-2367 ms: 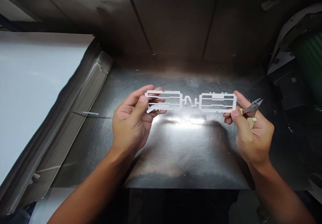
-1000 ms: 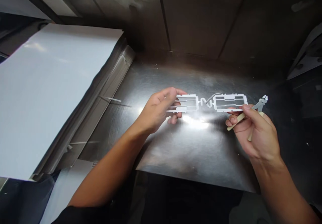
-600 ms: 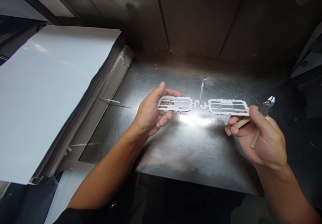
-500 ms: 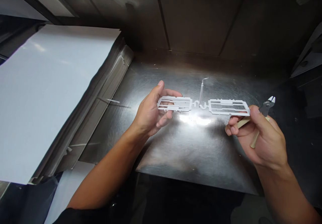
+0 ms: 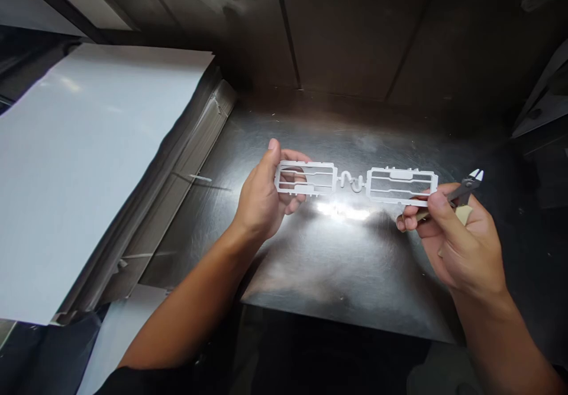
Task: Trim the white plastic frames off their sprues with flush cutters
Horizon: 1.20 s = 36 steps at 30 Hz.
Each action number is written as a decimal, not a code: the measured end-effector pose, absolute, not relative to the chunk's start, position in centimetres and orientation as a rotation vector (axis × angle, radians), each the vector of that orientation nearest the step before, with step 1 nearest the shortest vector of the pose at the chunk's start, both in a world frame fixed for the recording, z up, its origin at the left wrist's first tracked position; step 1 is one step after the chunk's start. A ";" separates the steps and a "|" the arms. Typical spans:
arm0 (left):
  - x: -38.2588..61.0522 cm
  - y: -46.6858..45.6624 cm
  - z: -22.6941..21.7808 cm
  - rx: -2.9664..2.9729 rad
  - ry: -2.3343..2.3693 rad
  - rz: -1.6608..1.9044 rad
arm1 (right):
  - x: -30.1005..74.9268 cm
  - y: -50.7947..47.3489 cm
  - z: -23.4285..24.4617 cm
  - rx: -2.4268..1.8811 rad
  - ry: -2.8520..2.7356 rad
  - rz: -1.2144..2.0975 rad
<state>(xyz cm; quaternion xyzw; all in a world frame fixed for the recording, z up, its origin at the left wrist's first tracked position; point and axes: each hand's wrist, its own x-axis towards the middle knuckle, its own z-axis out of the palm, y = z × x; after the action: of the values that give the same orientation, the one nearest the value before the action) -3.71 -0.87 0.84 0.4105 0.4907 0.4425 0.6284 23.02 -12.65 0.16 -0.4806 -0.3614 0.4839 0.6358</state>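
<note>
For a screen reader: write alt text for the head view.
A left hand and right hand hold a white plastic model-kit runner above a steel sheet; the right hand also grips side cutters with cream handles.

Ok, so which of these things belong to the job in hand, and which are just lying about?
In use: white plastic kit runner, held by the left hand and right hand; side cutters, in the right hand.

Lying about: steel sheet beneath the hands; large white sheet to the left.
</note>
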 end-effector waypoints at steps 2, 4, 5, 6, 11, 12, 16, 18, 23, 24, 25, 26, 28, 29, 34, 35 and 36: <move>-3.7 -1.0 0.8 0.948 1.131 1.056 | 22.8 -12.6 0.1 -1.115 -0.840 1.053; -3.6 -1.0 0.7 0.958 1.116 1.078 | 22.7 -12.6 0.0 -1.135 -0.853 0.997; -3.6 -1.0 0.6 0.965 1.105 1.081 | 22.6 -12.6 0.0 -1.145 -0.861 0.973; -3.6 -1.0 0.5 0.971 1.098 1.083 | 22.6 -12.6 -0.1 -1.154 -0.869 0.955; -3.5 -0.8 0.5 0.956 1.090 1.094 | 22.8 -12.7 -0.2 -1.181 -0.881 0.917; -3.5 -0.9 0.5 0.946 1.073 1.077 | 22.8 -12.6 -0.2 -1.193 -0.874 0.908; -3.8 -0.9 0.6 0.902 0.865 0.918 | 23.4 -12.5 0.1 -1.261 -0.798 0.917; -4.1 -0.9 0.5 0.887 0.748 0.857 | 23.8 -12.4 0.2 -1.298 -0.752 0.978; -4.2 -0.9 0.4 0.825 0.677 0.779 | 24.4 -12.1 0.1 -1.360 -0.702 1.112; -4.2 -0.9 0.4 0.810 0.676 0.764 | 24.4 -12.1 0.1 -1.363 -0.690 1.125; -4.2 -0.9 0.5 0.798 0.674 0.751 | 24.4 -12.1 0.2 -1.367 -0.681 1.132; -4.1 -0.9 0.6 0.789 0.675 0.743 | 24.4 -12.0 0.2 -1.372 -0.677 1.133; -4.1 -0.9 0.8 0.781 0.683 0.735 | 24.4 -12.0 0.1 -1.384 -0.679 1.133; -4.1 -0.9 0.8 0.779 0.683 0.733 | 24.4 -11.9 0.1 -1.390 -0.682 1.134; -4.3 -1.0 0.4 0.798 0.641 0.742 | 24.5 -11.9 -0.1 -1.379 -0.695 1.145; -4.3 -1.0 0.3 0.805 0.643 0.743 | 24.5 -11.9 -0.2 -1.375 -0.695 1.143; -4.3 -1.0 0.3 0.812 0.651 0.743 | 24.4 -11.9 -0.2 -1.371 -0.698 1.134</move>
<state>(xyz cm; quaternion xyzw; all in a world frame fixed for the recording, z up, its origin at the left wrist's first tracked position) -4.30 -1.05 0.26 0.3790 0.3037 0.3468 0.8024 24.44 -11.89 -0.18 -0.5856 -0.2984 0.4847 0.5771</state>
